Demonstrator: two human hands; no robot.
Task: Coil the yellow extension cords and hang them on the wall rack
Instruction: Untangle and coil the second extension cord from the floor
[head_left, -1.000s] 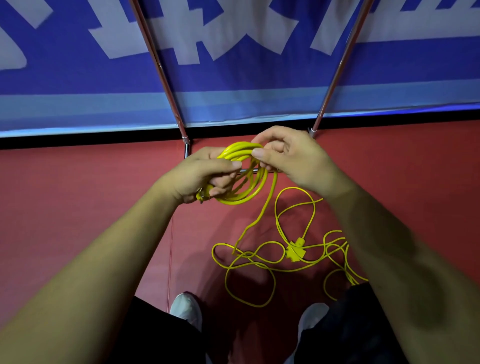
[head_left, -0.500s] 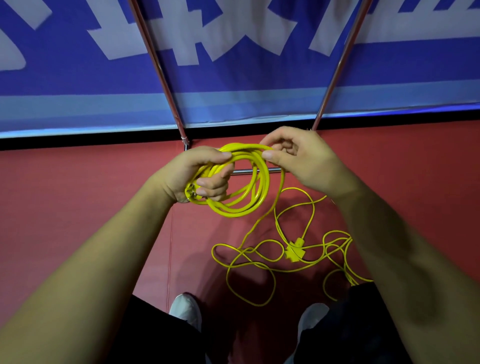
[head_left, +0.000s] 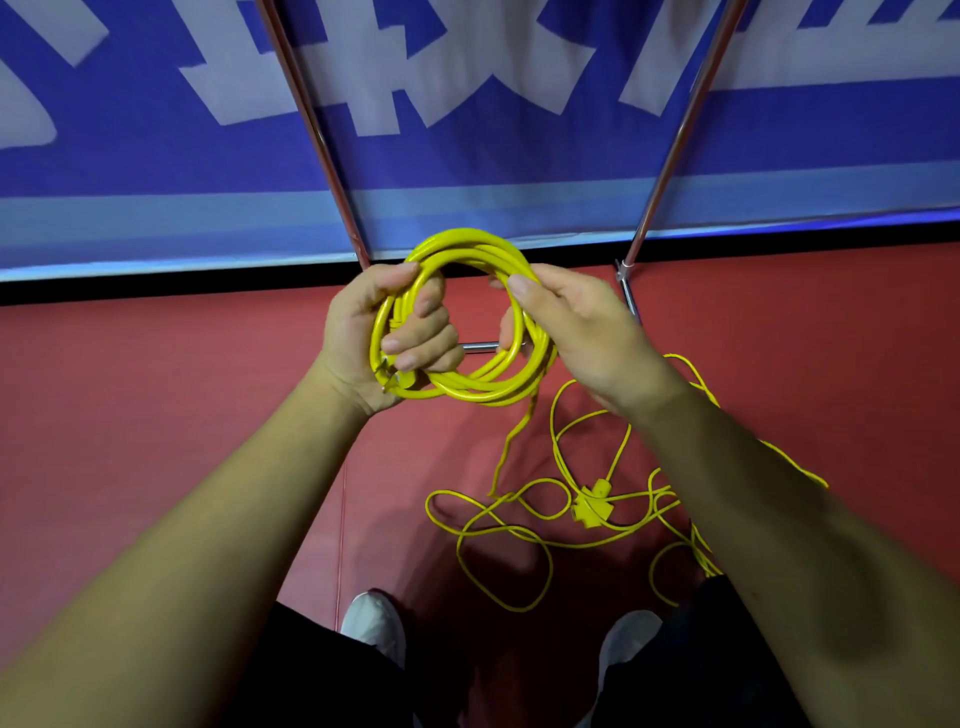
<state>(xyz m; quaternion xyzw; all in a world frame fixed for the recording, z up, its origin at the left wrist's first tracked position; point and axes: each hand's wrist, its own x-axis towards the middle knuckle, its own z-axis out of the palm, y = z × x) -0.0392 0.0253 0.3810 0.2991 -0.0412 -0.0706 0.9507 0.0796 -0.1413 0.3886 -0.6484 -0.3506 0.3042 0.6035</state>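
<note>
coil: yellow extension cord coil (head_left: 467, 239), several loops stacked, held up in the air between both hands, in front of the banner's lower edge and above the floor
left hand: left hand (head_left: 374, 332) grips the coil's left side; fingers (head_left: 421, 338) pass through the loop and curl round the strands, thumb on top
plug end: metal-pronged plug (head_left: 390, 382) sticks out at the heel of the left hand, at the coil's lower left
right hand: right hand (head_left: 587, 332) pinches the coil's right side; thumb tip (head_left: 519, 285) presses on the outer strands, fingers wrapped behind them, mostly hidden
trailing strand: trailing strand (head_left: 511, 441) drops from the coil's lower right to the floor
loose cord: uncoiled yellow cord (head_left: 498, 530) lies in tangled loops on the floor, below the hands and just ahead of the shoes; part runs under the right forearm
outlet block: yellow multi-outlet block (head_left: 589, 501) sits in the middle of the loose loops
floor: red floor (head_left: 156, 389)
rack frame: two metal poles (head_left: 311, 130) slant up in front of the banner; a short horizontal bar (head_left: 480, 345) shows through the coil
backdrop: blue banner (head_left: 467, 156) with large white characters
feet: white shoes (head_left: 374, 623) at the bottom edge, dark trousers above them
</note>
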